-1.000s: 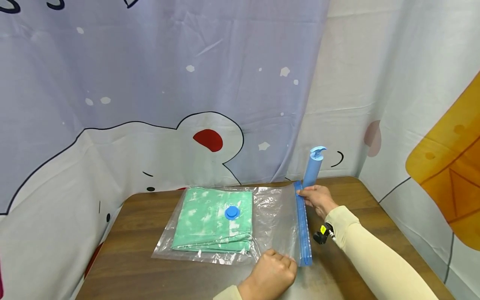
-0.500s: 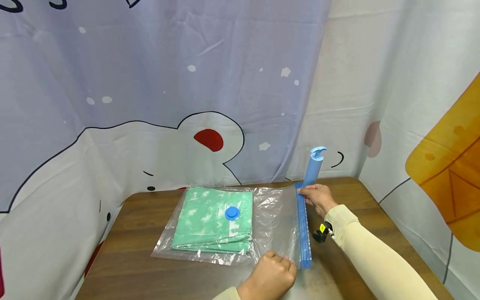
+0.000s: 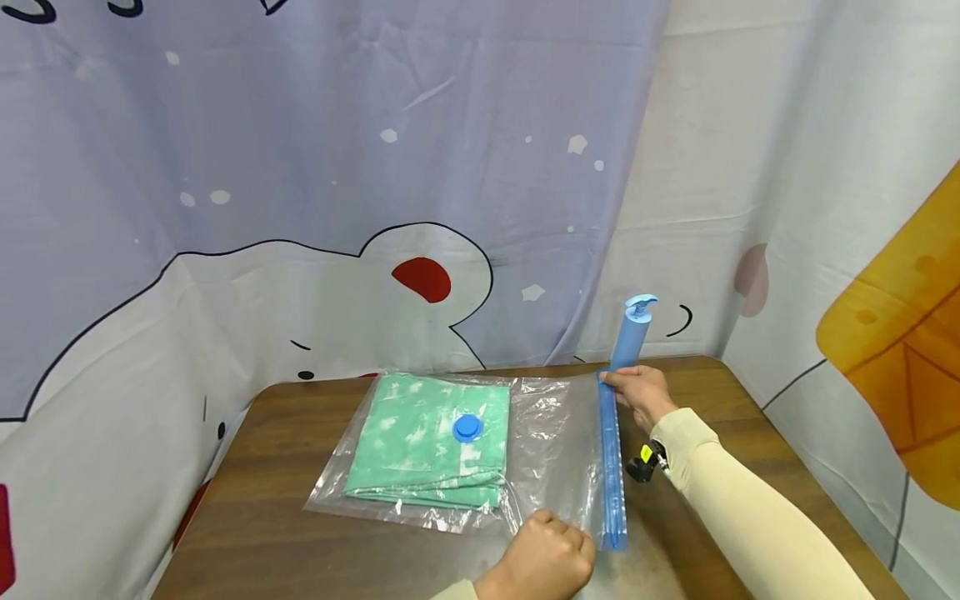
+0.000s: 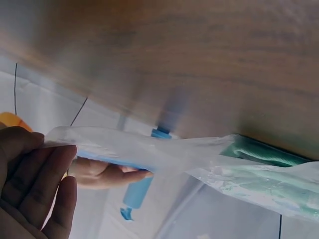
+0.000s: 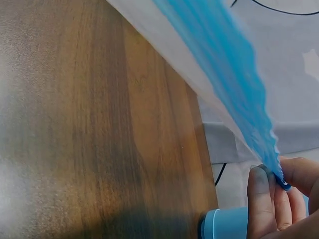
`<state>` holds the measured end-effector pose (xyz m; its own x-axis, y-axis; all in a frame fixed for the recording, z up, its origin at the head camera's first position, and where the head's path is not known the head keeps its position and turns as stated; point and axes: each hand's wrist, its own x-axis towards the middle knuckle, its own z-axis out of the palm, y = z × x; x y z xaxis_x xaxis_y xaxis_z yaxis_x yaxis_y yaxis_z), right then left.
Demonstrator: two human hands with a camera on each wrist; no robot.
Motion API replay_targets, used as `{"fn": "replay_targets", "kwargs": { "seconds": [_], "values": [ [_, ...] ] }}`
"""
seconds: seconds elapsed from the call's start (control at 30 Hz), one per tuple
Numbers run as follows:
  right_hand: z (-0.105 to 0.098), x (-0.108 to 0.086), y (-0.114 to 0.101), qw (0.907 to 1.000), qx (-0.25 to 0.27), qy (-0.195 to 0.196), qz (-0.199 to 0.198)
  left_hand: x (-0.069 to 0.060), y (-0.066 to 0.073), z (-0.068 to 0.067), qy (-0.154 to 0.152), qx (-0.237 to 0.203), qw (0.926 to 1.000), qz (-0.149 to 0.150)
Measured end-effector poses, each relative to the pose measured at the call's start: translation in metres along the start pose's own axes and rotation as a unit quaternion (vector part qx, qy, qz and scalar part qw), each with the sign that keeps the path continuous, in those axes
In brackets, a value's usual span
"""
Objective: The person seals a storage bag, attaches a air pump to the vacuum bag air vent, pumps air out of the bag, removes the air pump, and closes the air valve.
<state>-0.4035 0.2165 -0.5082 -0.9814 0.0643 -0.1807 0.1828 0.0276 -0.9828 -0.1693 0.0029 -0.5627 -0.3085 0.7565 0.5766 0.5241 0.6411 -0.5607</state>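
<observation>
A clear plastic vacuum storage bag (image 3: 555, 425) lies on the table with a folded green-and-white cloth (image 3: 420, 442) inside. Its round blue valve (image 3: 467, 427) sits over the cloth, and a blue zip strip (image 3: 612, 467) runs along the right edge. With thumb and fingers, my right hand (image 3: 640, 393) pinches the far end of that strip; a small dark blue piece (image 5: 282, 183) shows between the fingertips in the right wrist view. My left hand (image 3: 543, 557) grips the near edge of the bag, left of the strip. The left wrist view shows the bag's edge raised off the tabletop.
Behind my right hand a light blue hand pump (image 3: 630, 333) stands upright near the table's back edge. The wooden table (image 3: 255, 500) extends left and in front of the bag. Printed curtains (image 3: 337, 167) hang close behind and at the right.
The near end of the zip strip has shifted slightly toward me. Both hands keep their hold on the bag, with barely any movement; the view has turned a little.
</observation>
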Motion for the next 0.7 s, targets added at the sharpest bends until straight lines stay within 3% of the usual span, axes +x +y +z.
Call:
{"fn": "replay_targets", "kwargs": {
  "seconds": [0.23, 0.7],
  "values": [
    [0.0014, 0.0024, -0.0011, 1.0, 0.001, 0.004, -0.002, -0.0009, -0.001, -0.001, 0.02, 0.001, 0.9998, 0.0],
    [0.007, 0.0023, -0.0004, 0.9999, 0.005, -0.007, -0.011, -0.0005, -0.0033, -0.002, 0.024, -0.007, 0.9997, -0.008]
  ]
}}
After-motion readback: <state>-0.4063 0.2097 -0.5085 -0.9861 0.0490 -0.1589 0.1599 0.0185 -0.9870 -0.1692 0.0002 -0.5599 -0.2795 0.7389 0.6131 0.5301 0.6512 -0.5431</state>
